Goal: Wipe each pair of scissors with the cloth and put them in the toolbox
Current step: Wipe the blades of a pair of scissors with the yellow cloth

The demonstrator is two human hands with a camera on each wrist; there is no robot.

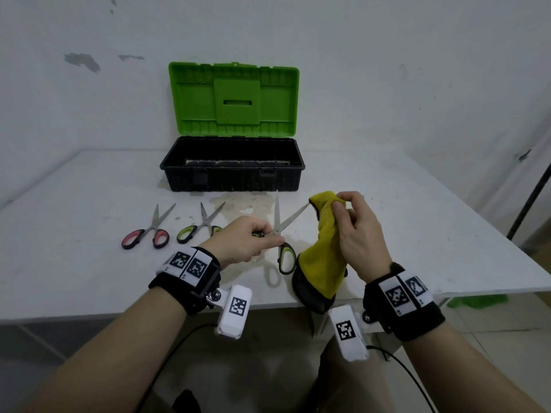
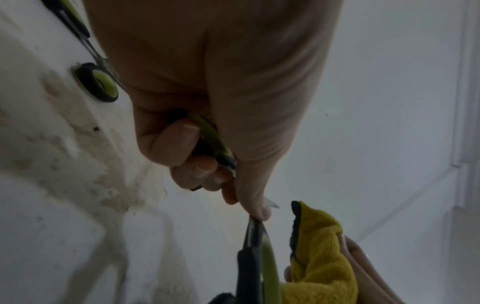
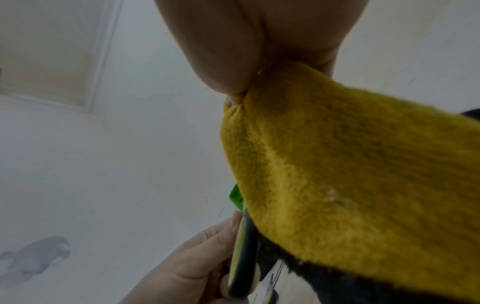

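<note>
Your left hand (image 1: 249, 238) grips open green scissors (image 1: 281, 234) mid-frame, blades spread. Your right hand (image 1: 357, 231) pinches yellow cloth (image 1: 323, 251) against right blade tip. Red scissors (image 1: 149, 231), second green pair (image 1: 199, 226) lie left on table (image 1: 89, 278). Toolbox (image 1: 232, 162) open, upper centre.

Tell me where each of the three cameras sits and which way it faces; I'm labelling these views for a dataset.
Head: worn on the head, looks forward and down at the table, open toolbox and both forearms.
Left wrist: looks along the left hand gripping the held scissors.
Right wrist: looks along the right hand pinching the yellow cloth.
Shared: both wrist views show the held scissors and the yellow cloth.
</note>
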